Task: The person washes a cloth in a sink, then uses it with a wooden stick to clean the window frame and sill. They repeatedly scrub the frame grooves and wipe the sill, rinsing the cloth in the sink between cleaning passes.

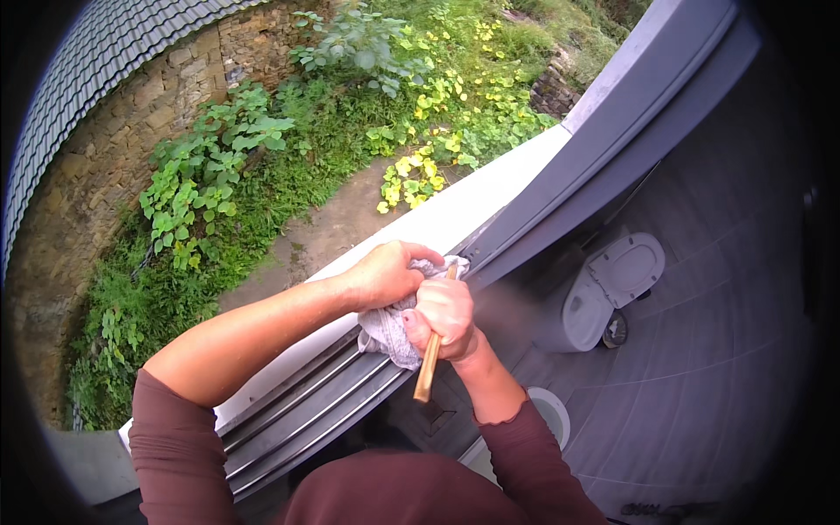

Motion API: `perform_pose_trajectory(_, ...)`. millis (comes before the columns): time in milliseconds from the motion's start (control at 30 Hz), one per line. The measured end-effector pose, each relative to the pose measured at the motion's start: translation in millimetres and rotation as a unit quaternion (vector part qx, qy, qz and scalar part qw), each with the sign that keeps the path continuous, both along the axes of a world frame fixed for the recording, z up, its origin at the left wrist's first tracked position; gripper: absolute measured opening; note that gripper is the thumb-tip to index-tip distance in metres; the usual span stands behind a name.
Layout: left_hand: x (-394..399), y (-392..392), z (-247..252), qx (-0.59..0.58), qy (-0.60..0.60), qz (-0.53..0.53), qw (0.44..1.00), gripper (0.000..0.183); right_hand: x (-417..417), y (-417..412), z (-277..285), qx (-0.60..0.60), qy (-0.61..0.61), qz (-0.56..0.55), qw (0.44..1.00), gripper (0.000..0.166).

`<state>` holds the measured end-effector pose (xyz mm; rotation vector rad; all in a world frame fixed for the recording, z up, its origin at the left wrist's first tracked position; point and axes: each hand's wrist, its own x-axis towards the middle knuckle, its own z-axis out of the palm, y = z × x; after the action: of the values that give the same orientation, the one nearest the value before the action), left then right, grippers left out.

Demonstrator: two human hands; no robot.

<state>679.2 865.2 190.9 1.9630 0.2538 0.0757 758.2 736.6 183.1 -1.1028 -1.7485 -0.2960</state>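
My right hand [445, 318] is closed around a flat wooden stick [428, 374]. One end of the stick sticks out below the fist, and its upper end meets a damp-looking, pale grey cloth [387, 333]. At the cloth's upper part, my left hand [387, 275] grips it, with the index finger stretched along the top edge. The rest of the cloth hangs over the metal tracks of a sliding window sill [315, 394]. Both hands are at the corner where the sill meets the grey window frame [590, 151]. The left fingertips are partly hidden in the cloth.
Outside runs a white ledge [485, 187], with plants [262, 170], a stone wall [157, 105] and a tiled roof [131, 39] beyond. Indoors, a toilet [584, 315] with a small bin [615, 329] stands on the dark tiled floor [682, 341]. A white basin [554, 410] lies partly behind my right arm.
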Motion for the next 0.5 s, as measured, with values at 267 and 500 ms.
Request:
perform_pose_trajectory(267,10,11,-11,0.052,-0.067,-0.072,0.994,0.042,4,-4,10,-0.104,-0.009,-0.046,0.993,0.021)
perform_pose_trajectory(500,7,5,-3,0.125,-0.019,-0.022,0.992,0.047,-33,-23,46,-0.018,0.042,-0.043,0.998,0.022)
